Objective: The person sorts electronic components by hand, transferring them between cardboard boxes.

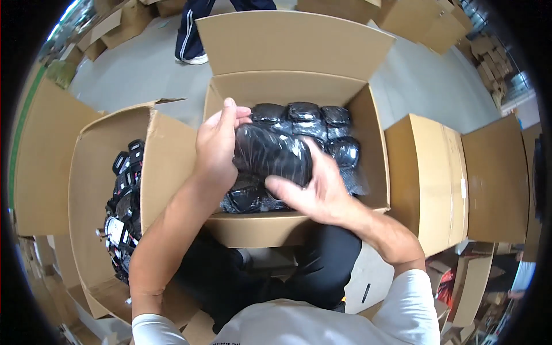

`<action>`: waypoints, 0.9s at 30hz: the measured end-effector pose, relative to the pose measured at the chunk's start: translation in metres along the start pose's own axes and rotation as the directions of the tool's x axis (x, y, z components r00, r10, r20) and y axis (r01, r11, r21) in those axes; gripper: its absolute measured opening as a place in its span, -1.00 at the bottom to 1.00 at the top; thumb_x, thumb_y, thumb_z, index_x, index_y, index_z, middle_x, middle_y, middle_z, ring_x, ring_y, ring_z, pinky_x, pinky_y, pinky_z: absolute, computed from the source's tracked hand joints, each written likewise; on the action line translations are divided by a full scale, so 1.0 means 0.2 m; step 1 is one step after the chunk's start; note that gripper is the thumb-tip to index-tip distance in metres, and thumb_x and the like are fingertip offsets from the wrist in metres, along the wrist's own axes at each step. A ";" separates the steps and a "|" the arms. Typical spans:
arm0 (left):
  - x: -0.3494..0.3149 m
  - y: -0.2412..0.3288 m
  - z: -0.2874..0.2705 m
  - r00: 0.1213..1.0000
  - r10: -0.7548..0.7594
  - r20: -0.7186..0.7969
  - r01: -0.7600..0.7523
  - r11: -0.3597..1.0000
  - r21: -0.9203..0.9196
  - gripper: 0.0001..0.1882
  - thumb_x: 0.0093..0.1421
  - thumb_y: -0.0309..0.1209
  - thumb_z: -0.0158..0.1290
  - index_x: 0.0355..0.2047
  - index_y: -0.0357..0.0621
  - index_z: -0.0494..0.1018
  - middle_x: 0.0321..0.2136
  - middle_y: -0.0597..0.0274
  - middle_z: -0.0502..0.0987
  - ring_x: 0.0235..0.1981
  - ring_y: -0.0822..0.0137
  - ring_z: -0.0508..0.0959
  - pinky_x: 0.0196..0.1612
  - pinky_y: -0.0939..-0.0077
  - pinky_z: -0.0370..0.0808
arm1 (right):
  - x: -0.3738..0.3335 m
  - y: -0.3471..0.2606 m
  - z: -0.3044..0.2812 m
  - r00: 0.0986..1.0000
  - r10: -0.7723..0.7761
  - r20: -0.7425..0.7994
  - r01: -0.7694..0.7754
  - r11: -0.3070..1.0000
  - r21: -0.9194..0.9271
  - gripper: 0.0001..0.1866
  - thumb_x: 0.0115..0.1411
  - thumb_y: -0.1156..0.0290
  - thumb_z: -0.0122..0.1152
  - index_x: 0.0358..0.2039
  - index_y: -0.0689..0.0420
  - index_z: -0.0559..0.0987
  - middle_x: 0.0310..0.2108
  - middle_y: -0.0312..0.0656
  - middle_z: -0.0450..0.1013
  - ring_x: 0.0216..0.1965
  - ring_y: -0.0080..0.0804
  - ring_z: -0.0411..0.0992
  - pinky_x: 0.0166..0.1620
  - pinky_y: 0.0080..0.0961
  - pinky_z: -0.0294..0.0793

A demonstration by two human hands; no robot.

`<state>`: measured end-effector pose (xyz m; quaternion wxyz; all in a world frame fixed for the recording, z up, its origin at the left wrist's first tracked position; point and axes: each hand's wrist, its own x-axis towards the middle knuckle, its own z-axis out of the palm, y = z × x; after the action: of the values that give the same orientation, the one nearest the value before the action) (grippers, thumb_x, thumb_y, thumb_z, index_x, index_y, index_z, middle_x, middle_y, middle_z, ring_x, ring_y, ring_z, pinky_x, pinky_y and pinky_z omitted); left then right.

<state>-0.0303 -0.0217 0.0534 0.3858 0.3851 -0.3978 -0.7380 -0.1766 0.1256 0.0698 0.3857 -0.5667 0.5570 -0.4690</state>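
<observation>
A black rounded bundle in shiny clear plastic wrap (273,154) is held above the open cardboard box (261,225) in front of me. My right hand (322,187) grips its right end, thumb on the near side and fingers on the far side, slightly blurred. At the left end, my left hand (217,141) rests against the bundle with its thumb raised and its fingers stretched out. Inside the box lie several similar black wrapped bundles (344,152) in rows. Part of them is hidden by my hands and the held bundle.
To my left an open carton (106,135) holds a pile of black devices (123,201). On the right stands a brown carton (428,184). Beyond the box a person's leg in dark trousers (195,29) is on the grey floor. More cartons (425,23) stand farther back.
</observation>
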 end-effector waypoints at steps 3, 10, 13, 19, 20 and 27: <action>-0.06 0.08 -0.05 0.985 0.157 0.068 -0.171 0.869 0.465 -0.63 0.38 -0.18 0.06 0.00 -0.24 0.47 -0.22 0.24 0.53 -0.21 0.46 0.53 -0.08 0.54 0.48 | 0.04 0.17 -0.20 0.981 0.098 -0.165 -0.145 0.941 -0.305 -0.36 0.13 0.27 0.38 0.12 0.32 0.35 -0.31 0.12 0.57 -0.21 -0.17 0.59 -0.12 -0.28 0.54; -0.38 0.51 -0.86 0.925 0.320 -0.207 -0.194 0.863 0.467 -0.65 0.33 -0.21 0.14 -0.07 -0.25 0.54 -0.24 0.29 0.60 -0.21 0.49 0.54 -0.09 0.58 0.45 | -0.39 1.21 -0.40 0.738 0.670 0.073 -0.637 0.729 -0.252 -0.33 0.15 0.23 0.43 0.19 0.29 0.42 -0.05 -0.09 0.54 -0.09 -0.27 0.51 -0.10 -0.32 0.55; -0.66 0.58 -1.37 0.850 0.352 -0.392 -0.008 0.754 0.657 -0.69 0.31 -0.22 0.15 -0.14 -0.24 0.57 -0.33 0.34 0.59 -0.28 0.53 0.51 -0.15 0.59 0.44 | -0.31 1.23 -0.43 0.673 0.707 0.216 -0.590 0.690 -0.420 -0.42 0.00 0.31 0.51 0.00 0.28 0.54 -0.19 -0.07 0.58 -0.28 -0.37 0.52 -0.25 -0.30 0.55; -1.19 0.18 -1.91 0.906 -0.093 -0.414 0.421 0.306 0.854 -0.16 0.09 0.12 0.29 0.06 -0.46 0.43 -0.14 -0.16 0.59 -0.11 0.15 0.59 0.00 0.28 0.52 | -0.31 1.19 -0.38 0.897 0.440 -0.047 -0.256 0.428 -0.867 -0.23 -0.03 0.23 0.50 0.14 0.36 0.42 0.01 0.22 0.50 0.08 0.06 0.47 0.15 -0.29 0.42; -1.23 0.08 -1.95 0.867 -0.204 -0.454 0.495 0.267 0.827 0.07 0.00 0.18 0.33 0.21 -0.53 0.25 0.00 -0.24 0.52 0.06 0.06 0.52 0.13 0.25 0.44 | -0.25 1.12 -0.34 0.876 0.481 -0.031 -0.323 0.537 -0.779 -0.26 0.01 0.27 0.46 0.13 0.41 0.41 0.01 0.22 0.50 0.08 0.03 0.48 0.15 -0.28 0.42; -1.18 0.09 -1.90 0.947 -0.188 -0.260 0.320 0.514 0.796 -0.06 -0.09 -0.21 0.46 0.19 -0.47 0.26 -0.03 -0.08 0.53 0.01 0.21 0.51 0.14 0.41 0.42 | 0.08 0.37 0.17 0.959 0.251 0.135 -0.143 0.833 -0.535 -0.48 0.15 0.48 0.32 0.11 0.36 0.45 0.03 0.12 0.50 0.09 -0.11 0.48 0.17 -0.29 0.41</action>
<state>0.4027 0.0691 -0.0162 0.0733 0.6256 -0.6088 -0.4824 -0.1650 0.1011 -0.0080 0.3185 -0.6330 0.6768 -0.1995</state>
